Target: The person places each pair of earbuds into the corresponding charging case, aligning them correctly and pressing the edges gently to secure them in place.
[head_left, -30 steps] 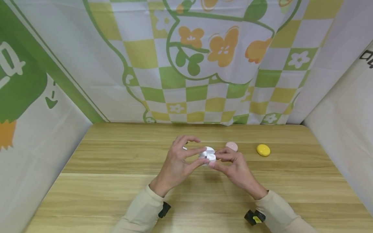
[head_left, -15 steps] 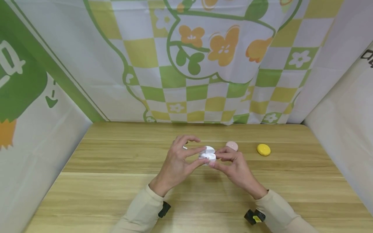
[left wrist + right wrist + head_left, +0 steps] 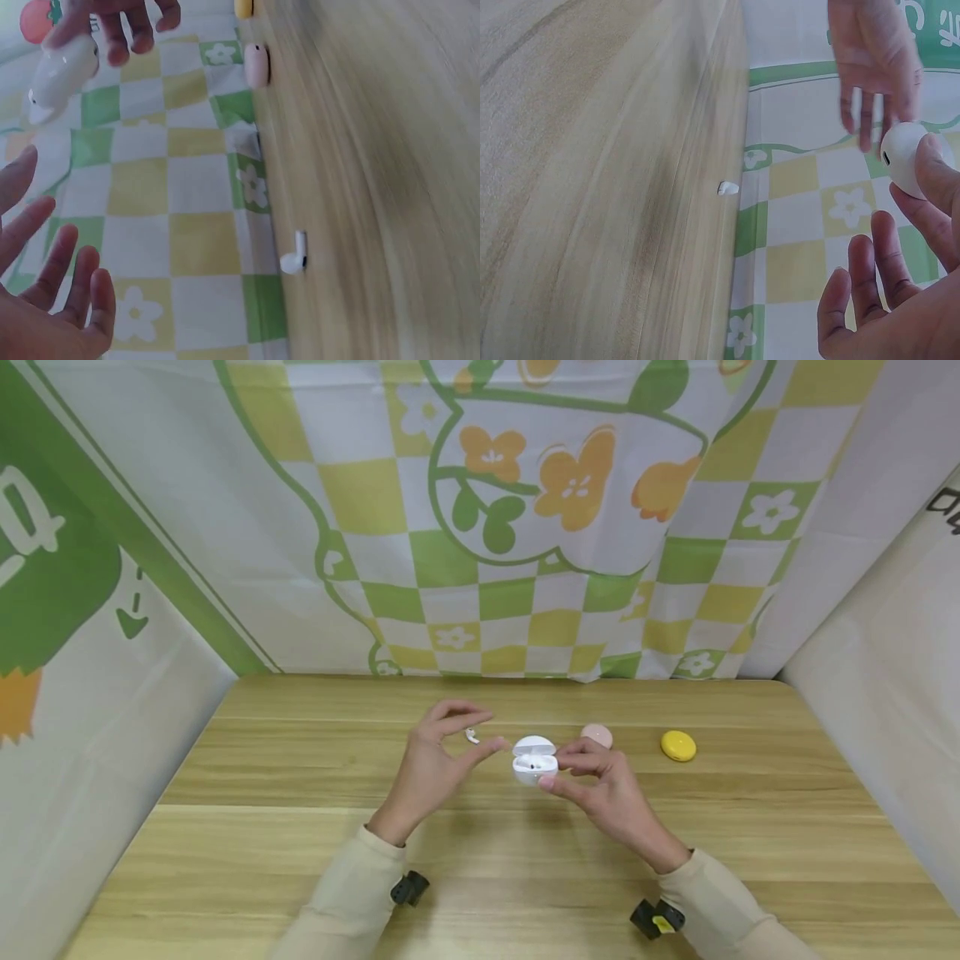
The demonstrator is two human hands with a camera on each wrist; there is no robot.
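Observation:
My right hand [image 3: 596, 781] pinches a white earbud case [image 3: 535, 770] between thumb and fingers, holding it above the table with its lid raised. Something white with a dark spot shows inside the case, likely an earbud. To the left of the case, my left hand [image 3: 431, 764] is held apart from it, fingers loosely bent and nothing between them. A loose white earbud [image 3: 472, 736] lies on the table beyond the left hand; the left wrist view shows this earbud [image 3: 295, 259] whole, stem and all.
A pink rounded case [image 3: 597, 736] lies just behind my right hand. Further right is a yellow round case [image 3: 678, 746]. The wooden table [image 3: 300, 860] ends at a checkered cloth [image 3: 510, 602] hanging along the back.
My left hand has let go of the case and drawn back left, uncovering the loose earbud. An earbud seen by the left fingers has gone down into the case. The right hand stays put.

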